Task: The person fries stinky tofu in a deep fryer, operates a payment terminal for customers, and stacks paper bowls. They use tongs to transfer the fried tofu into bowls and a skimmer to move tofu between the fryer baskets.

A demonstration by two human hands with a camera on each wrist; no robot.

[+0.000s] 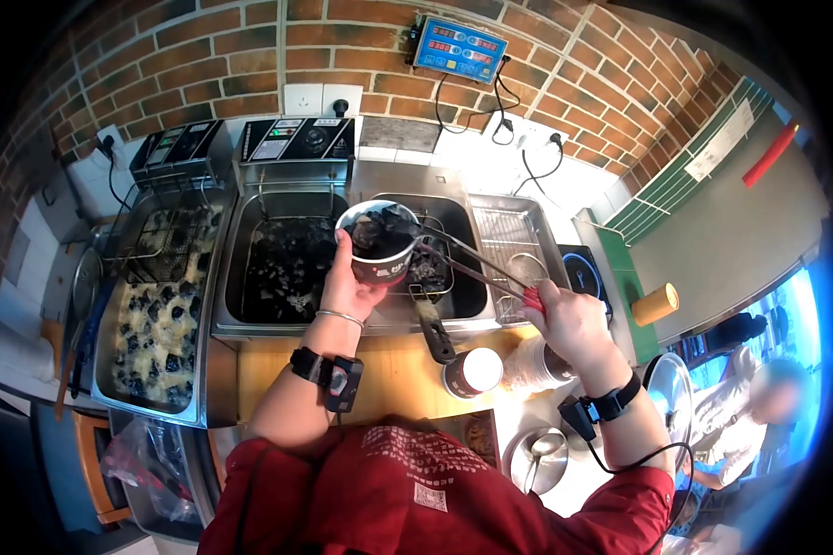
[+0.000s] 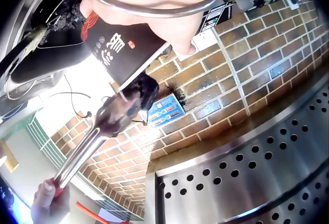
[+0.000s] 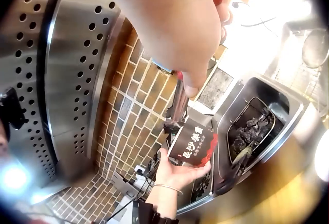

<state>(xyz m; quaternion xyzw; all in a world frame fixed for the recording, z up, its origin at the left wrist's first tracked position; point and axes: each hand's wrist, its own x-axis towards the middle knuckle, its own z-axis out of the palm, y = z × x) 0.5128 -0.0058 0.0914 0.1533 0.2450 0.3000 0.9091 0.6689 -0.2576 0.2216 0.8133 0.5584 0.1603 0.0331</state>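
My left hand (image 1: 347, 294) grips a dark printed paper bowl (image 1: 382, 269) from below and the side, holding it up over the fryers. Dark, black fried pieces (image 1: 379, 231) fill the bowl to near its white rim. In my right hand (image 1: 574, 324) are metal tongs (image 1: 491, 268) with red grips, reaching leftward to the bowl. Their tips pinch a black piece right at the rim, seen in the left wrist view as a dark lump (image 2: 146, 90). Beneath and right of the bowl, a wire fry basket (image 3: 252, 131) holds more black pieces.
The left fryer (image 1: 153, 347) holds black pieces in foaming oil; more float in the middle fryer (image 1: 282, 268). A basket handle (image 1: 435, 338) sticks out toward me. Stacked bowls (image 1: 532, 363) and a single bowl (image 1: 473, 373) stand on the counter. Another person (image 1: 736, 398) is at far right.
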